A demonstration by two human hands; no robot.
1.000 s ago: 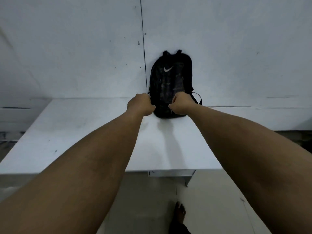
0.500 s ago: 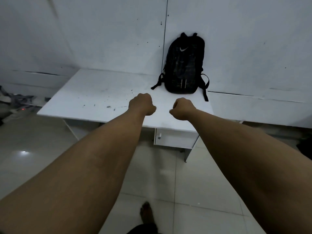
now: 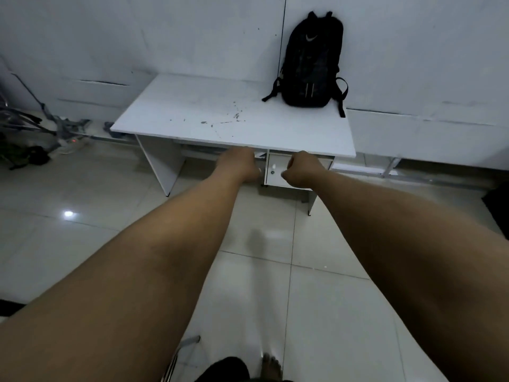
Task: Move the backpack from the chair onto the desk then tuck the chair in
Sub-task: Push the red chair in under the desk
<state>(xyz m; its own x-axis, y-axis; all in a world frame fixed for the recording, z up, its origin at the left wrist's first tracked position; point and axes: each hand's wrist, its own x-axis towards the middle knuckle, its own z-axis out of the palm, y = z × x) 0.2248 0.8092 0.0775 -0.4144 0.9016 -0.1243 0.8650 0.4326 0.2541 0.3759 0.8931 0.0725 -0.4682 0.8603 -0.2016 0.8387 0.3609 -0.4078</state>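
A black backpack (image 3: 311, 62) stands upright on the back right of the white desk (image 3: 192, 111), leaning against the wall, with its straps trailing on the desktop. My left hand (image 3: 241, 165) and my right hand (image 3: 304, 168) are both stretched out in front of me, closed into fists with nothing in them, level with the desk's front edge and well short of the backpack. A bit of metal chair frame (image 3: 179, 354) shows at the bottom edge by my legs; the rest of the chair is out of view.
A small drawer unit (image 3: 275, 175) hangs under the desk's right side. Cables, a power strip and dark clutter (image 3: 55, 133) lie on the floor at the left. A dark object (image 3: 498, 205) sits at the right edge. Pale tiled floor (image 3: 261, 271) lies between me and the desk.
I have stepped back from the desk: the desk and backpack are farther away and higher in view. Both fists have drawn back from the backpack to the desk's front edge.
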